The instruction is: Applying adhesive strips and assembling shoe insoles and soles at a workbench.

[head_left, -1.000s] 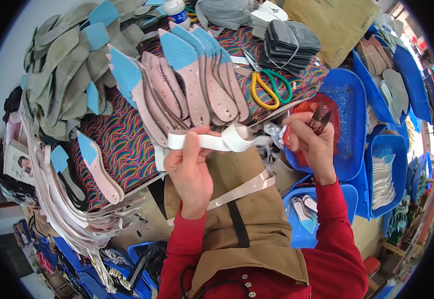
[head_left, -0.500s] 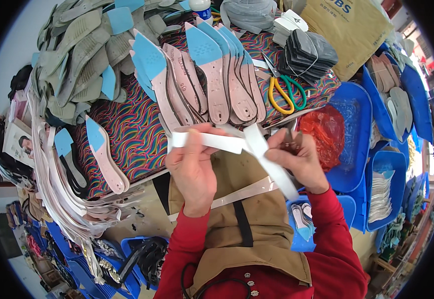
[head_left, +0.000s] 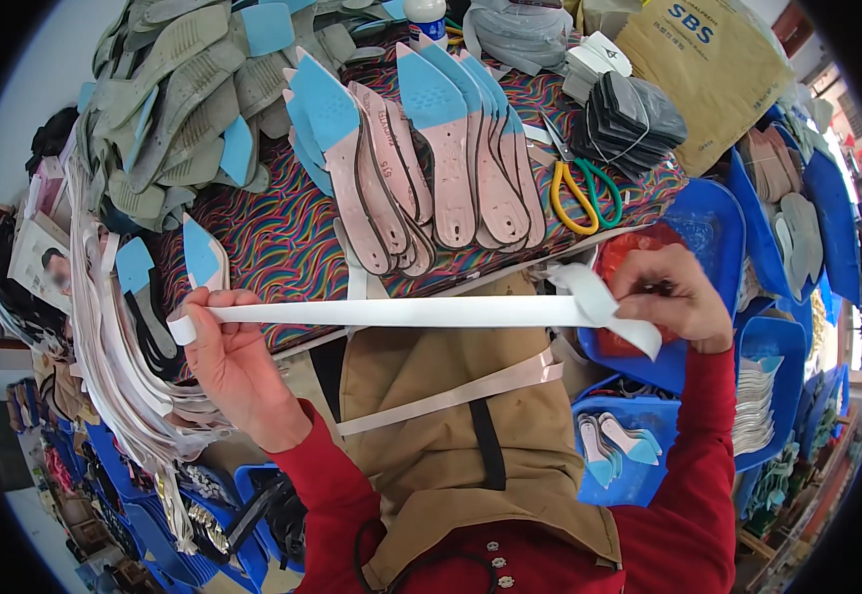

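Observation:
A white strip (head_left: 401, 312) is stretched almost level between my two hands, above the front edge of the table. My left hand (head_left: 238, 361) pinches its left end, which curls round the thumb. At the other end the strip folds over and droops beside my right hand (head_left: 686, 297), whose closed fingers grip it. A small dark item (head_left: 661, 287) shows among those fingers; its kind is hard to make out. Just beyond the strip stand overlapping pink insoles with blue tips (head_left: 451, 178). A pale, narrow band (head_left: 441, 398) lies across the brown apron (head_left: 431, 356) below.
Grey insoles (head_left: 169, 94) are heaped at the far left. Yellow-and-green-handled scissors (head_left: 574, 198) lie by a tied stack of dark pieces (head_left: 629, 124). A blue tray (head_left: 713, 228) with a red plastic bag (head_left: 614, 259) stands right. Long white strips (head_left: 95, 307) hang at the left.
My hands have moved apart, left hand leftward and right hand rightward, drawing the white strip out straight between them. The brown metal tool seen earlier in my right hand is now mostly hidden.

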Demonstrator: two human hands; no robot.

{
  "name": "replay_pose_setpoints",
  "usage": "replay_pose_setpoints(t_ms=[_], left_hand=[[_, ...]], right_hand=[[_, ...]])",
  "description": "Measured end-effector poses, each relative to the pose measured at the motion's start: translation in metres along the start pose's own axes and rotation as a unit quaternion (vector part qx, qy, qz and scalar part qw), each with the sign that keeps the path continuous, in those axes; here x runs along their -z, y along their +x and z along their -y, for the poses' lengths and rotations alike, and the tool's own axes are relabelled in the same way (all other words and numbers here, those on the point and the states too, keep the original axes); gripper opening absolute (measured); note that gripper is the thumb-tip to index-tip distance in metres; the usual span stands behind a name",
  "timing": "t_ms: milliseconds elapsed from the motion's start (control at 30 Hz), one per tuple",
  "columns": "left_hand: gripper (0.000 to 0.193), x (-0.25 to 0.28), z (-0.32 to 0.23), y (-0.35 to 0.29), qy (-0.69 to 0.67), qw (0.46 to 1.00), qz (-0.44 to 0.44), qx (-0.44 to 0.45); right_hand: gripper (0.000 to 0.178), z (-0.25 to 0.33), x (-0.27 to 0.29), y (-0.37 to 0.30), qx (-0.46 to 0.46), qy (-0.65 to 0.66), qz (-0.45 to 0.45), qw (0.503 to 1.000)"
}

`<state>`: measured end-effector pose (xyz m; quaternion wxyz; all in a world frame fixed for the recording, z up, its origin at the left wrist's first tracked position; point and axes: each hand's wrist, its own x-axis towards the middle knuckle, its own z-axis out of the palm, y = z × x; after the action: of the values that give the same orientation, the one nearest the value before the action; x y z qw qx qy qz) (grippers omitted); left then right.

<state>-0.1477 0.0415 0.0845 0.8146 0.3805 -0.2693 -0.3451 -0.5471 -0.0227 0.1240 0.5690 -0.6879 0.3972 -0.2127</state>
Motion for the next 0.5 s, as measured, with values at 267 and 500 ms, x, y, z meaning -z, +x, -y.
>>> replay_pose_setpoints(t_ms=[267,500], left_hand=[[0.02,-0.001,-0.003,-0.008,-0.176,0.972,0.083,0.132],[0.021,0.014,0.002,-0.014,-0.208,0.953,0.08,0.206]], right_hand=[[0.028,-0.082,-0.099,0.017,-0.107,0.323,0.107,0.934],[0.052,-0.11,-0.129,-0.005,-0.178,0.769,0.105,0.605]])
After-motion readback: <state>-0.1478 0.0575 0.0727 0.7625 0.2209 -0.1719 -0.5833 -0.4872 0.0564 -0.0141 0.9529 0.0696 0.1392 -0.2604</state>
